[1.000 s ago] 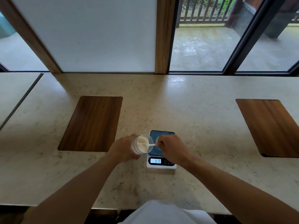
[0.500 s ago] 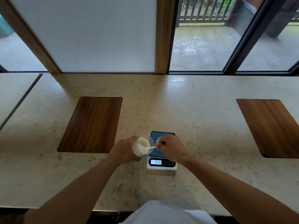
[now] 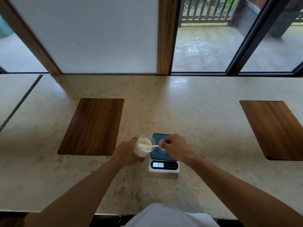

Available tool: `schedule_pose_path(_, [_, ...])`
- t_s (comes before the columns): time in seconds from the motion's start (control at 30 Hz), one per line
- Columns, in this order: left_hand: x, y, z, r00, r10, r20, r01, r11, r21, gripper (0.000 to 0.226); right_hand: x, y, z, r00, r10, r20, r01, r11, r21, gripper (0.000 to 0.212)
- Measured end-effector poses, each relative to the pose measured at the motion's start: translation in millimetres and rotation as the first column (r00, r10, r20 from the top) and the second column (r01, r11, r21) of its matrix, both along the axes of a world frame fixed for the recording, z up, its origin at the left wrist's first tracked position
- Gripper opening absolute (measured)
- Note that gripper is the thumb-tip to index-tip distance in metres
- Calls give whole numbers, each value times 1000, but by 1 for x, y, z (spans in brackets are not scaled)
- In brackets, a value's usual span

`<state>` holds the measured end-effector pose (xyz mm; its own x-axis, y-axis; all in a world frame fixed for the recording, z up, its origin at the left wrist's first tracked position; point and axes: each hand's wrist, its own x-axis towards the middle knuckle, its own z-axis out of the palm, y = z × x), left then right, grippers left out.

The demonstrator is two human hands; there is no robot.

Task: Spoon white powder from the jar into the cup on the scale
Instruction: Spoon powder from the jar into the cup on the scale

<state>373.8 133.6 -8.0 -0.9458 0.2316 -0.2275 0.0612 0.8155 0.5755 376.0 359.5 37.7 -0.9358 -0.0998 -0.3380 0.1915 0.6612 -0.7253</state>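
Head view. The left hand (image 3: 129,153) wraps its fingers around the clear jar (image 3: 145,145), tilted with its mouth toward the scale (image 3: 164,161) and held just left of the platform. The right hand (image 3: 175,149) has its fingers pinched together on the handle of a white spoon (image 3: 151,146), whose bowl lies in the white powder (image 3: 144,143) inside the jar. The cup (image 3: 162,145), small and pale, stands on the dark platform, largely behind the right hand. The scale rests on the pale stone worktop (image 3: 205,128), between two inset wooden panels (image 3: 91,126).

Risks, as judged from this arrangement: a heaped spoon carried across the gap between jar rim and cup may shed powder onto the platform, where it would count toward the reading without being in the cup. The tilted jar may spill if tipped further. A hand brushing the platform would disturb the reading.

Obscured: the cup's rim, depth and contents; the load on the spoon. The lit display is too blurred to read with certainty.
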Motion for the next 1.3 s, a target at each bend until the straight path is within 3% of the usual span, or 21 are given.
schedule_pose_path(0.37, [-2,6,5,998,42,56,-44,998,44,82,-3,9,9,999,-27,-43,28,999,30,22])
schedule_pose_path(0.87, [0,-1,10,990,109,85,-115,992,58,76,1,37,31,992,-103,-77,98,993,-66,24])
schedule_pose_path(1.3, [5,-15,12,979,171,114,-177,983,52,82,4,60,2,989,-143,-38,143,990,-3,31])
